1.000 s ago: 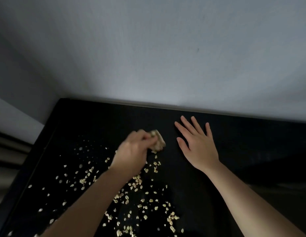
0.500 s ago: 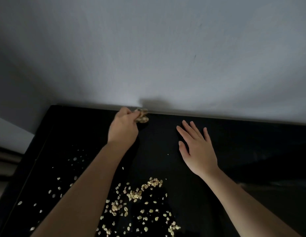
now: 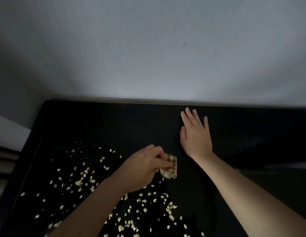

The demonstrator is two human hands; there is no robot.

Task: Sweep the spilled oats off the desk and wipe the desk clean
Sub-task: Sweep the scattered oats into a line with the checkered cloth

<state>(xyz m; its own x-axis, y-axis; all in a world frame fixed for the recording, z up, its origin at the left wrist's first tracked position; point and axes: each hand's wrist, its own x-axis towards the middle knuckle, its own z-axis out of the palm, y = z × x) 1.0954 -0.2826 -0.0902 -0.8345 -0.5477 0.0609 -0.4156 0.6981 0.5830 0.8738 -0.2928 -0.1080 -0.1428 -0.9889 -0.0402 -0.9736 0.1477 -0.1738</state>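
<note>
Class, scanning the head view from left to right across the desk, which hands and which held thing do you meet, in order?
left hand → checked cloth it grips → right hand, flat on the desk. The oats spread too widely to place.

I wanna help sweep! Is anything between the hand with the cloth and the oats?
Nothing visible. The left hand grips the checked cloth right beside the oats on the black desk; the right hand lies flat, away from them.
</note>
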